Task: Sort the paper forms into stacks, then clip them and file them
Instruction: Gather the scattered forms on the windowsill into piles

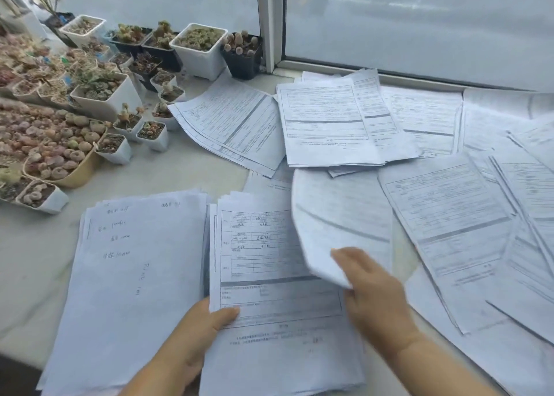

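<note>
A thick stack of printed forms (pixel 269 275) lies in front of me; my left hand (pixel 192 344) grips its lower left edge, thumb on top. My right hand (pixel 374 293) pinches the corner of a single sheet (pixel 338 216), which curls up blurred above the stack's right side. To the left lies another stack (pixel 135 275) whose top sheet bears sparse handwriting. Further piles of forms spread across the counter: one at the centre back (pixel 323 126), one slanted at its left (pixel 230 123), and several overlapping ones on the right (pixel 455 224).
Many small pots of succulents (pixel 198 48) crowd the left and back left of the pale counter (pixel 186 171). A window frame (pixel 269 21) and frosted glass run along the back. The counter's front edge is at the lower left.
</note>
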The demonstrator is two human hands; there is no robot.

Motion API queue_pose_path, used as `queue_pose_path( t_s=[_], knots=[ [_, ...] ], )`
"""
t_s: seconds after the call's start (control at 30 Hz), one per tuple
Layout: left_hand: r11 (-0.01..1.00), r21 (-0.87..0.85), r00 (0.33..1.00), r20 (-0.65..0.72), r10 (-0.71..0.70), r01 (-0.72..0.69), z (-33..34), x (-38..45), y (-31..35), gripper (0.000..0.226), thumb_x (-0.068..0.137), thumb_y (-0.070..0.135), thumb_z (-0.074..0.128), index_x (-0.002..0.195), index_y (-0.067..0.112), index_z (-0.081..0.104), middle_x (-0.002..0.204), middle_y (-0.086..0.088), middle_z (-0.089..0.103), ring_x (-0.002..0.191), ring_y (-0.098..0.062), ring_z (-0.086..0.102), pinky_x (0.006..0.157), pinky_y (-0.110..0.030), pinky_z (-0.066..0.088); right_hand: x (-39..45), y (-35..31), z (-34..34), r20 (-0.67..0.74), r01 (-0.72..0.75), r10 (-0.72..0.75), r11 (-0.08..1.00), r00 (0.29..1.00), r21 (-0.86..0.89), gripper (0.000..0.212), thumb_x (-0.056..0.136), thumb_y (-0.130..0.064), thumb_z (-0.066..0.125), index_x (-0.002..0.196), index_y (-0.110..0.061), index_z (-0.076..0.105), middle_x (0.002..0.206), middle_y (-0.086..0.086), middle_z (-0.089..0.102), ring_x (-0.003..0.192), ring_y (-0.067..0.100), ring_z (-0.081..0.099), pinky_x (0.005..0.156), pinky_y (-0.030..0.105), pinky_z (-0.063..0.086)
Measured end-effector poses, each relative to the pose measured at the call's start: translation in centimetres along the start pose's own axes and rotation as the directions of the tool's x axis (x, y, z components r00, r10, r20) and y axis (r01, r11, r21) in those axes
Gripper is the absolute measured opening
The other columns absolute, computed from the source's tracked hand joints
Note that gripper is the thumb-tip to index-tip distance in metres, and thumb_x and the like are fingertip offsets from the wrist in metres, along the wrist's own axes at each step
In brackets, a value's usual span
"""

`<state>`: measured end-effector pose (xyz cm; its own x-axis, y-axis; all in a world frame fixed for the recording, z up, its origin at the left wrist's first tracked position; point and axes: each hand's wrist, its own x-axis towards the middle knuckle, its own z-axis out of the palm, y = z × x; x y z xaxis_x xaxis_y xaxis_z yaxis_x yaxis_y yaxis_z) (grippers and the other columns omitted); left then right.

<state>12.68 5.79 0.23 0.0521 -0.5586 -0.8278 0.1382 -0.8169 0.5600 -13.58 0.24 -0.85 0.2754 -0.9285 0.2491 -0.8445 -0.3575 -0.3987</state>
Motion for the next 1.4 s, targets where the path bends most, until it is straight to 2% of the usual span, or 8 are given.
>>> queue_pose_path(
  t_s=[0.17, 0.3, 0.43, 0.6, 0.7, 0.97, 1.3, 1.4],
  knots=[
    [0.953, -0.287, 0.989, 0.132, -0.064, 0.100, 0.4, -0.1, 1.1, 0.048, 0.097, 0.047, 0.044, 0.118, 0.010, 0.066, 0.117, -0.020, 0.067, 0.110, -0.037, 0.063, 0.105, -0.051, 0.039, -5.4, -6.7, 4.4, 0.211, 0.247, -0.252, 0.968, 0.944, 0.049, 0.053, 0.057, -0.025, 0.054, 0.110, -0.019, 0.053, 0.103, -0.002, 0.062, 0.056, 0.016, 0.061, 0.036, 0.018, 0.034],
    [0.998, -0.044, 0.999, 0.035, 0.040, -0.039, 0.9, -0.2, 0.7, 0.033, 0.081, 0.005, 0.069, 0.113, 0.001, 0.065, 0.109, -0.022, 0.069, 0.096, -0.035, 0.069, 0.095, -0.051, 0.048, -6.6, -7.6, 5.8, 0.339, 0.252, -0.262, 0.965, 0.904, 0.073, 0.056, 0.062, -0.047, 0.058, 0.114, -0.025, 0.053, 0.104, -0.006, 0.050, 0.055, 0.011, 0.055, 0.042, 0.017, 0.027],
    [0.996, -0.034, 0.996, -0.026, 0.088, -0.089, -0.8, -1.2, 1.3, 0.041, 0.072, 0.002, 0.070, 0.112, 0.000, 0.065, 0.102, -0.021, 0.071, 0.093, -0.039, 0.069, 0.090, -0.054, 0.051, -3.4, -5.0, 2.5, 0.408, 0.321, -0.337, 0.941, 0.849, 0.109, 0.061, 0.075, -0.072, 0.043, 0.124, -0.037, 0.049, 0.117, -0.015, 0.061, 0.080, 0.002, 0.062, 0.060, 0.014, 0.047],
    [0.976, -0.130, 0.983, -0.065, 0.169, -0.176, -3.3, -1.3, 3.5, 0.039, 0.077, -0.005, 0.069, 0.116, 0.003, 0.063, 0.106, -0.020, 0.071, 0.097, -0.039, 0.068, 0.090, -0.050, 0.050, 5.0, 2.6, -0.4, 0.235, 0.054, -0.064, 0.997, 0.970, 0.051, 0.043, 0.084, -0.039, 0.057, 0.125, -0.027, 0.059, 0.130, -0.005, 0.060, 0.108, 0.017, 0.064, 0.082, 0.026, 0.052],
    [0.962, -0.155, 0.971, -0.124, 0.206, -0.224, -2.7, 0.8, 5.4, 0.029, 0.086, -0.004, 0.057, 0.114, 0.001, 0.063, 0.104, -0.020, 0.071, 0.094, -0.038, 0.069, 0.078, -0.046, 0.057, 10.7, 6.5, -1.0, 0.301, -0.068, 0.105, 0.989, 0.948, -0.130, 0.060, 0.088, -0.026, 0.064, 0.144, -0.018, 0.043, 0.152, 0.005, 0.039, 0.135, 0.028, 0.043, 0.108, 0.035, 0.035],
    [0.971, -0.145, 0.970, -0.180, 0.161, -0.188, -2.5, 7.0, 7.6, 0.026, 0.088, -0.005, 0.055, 0.112, 0.000, 0.064, 0.094, -0.016, 0.074, 0.082, -0.033, 0.071, 0.074, -0.041, 0.053, 19.1, 10.5, 1.9, 0.500, -0.120, 0.238, 0.959, 0.833, -0.257, 0.108, 0.077, -0.064, 0.065, 0.155, -0.027, 0.001, 0.164, -0.004, -0.004, 0.150, 0.016, 0.001, 0.122, 0.037, 0.001],
    [0.970, -0.171, 0.983, -0.078, 0.164, -0.175, -4.0, 7.1, 7.9, 0.047, 0.065, 0.002, 0.079, 0.109, 0.009, 0.066, 0.105, -0.014, 0.072, 0.083, -0.024, 0.073, 0.074, -0.039, 0.049, 22.0, 10.4, 3.5, 0.536, 0.141, 0.136, 0.885, 0.833, -0.444, 0.081, 0.093, -0.063, 0.041, 0.154, -0.019, 0.012, 0.148, 0.003, 0.033, 0.127, 0.023, 0.042, 0.091, 0.033, 0.041],
    [0.974, -0.130, 0.983, -0.025, 0.184, -0.185, -4.2, 6.9, 8.3, 0.076, 0.039, 0.038, 0.096, 0.105, 0.014, 0.068, 0.104, -0.009, 0.073, 0.084, -0.021, 0.073, 0.073, -0.037, 0.049, 22.1, 10.8, 2.3, 0.598, 0.138, 0.120, 0.920, 0.792, -0.367, 0.080, 0.092, -0.047, 0.050, 0.155, -0.029, 0.004, 0.156, -0.001, 0.022, 0.137, 0.020, 0.032, 0.103, 0.031, 0.036]
  ],
)
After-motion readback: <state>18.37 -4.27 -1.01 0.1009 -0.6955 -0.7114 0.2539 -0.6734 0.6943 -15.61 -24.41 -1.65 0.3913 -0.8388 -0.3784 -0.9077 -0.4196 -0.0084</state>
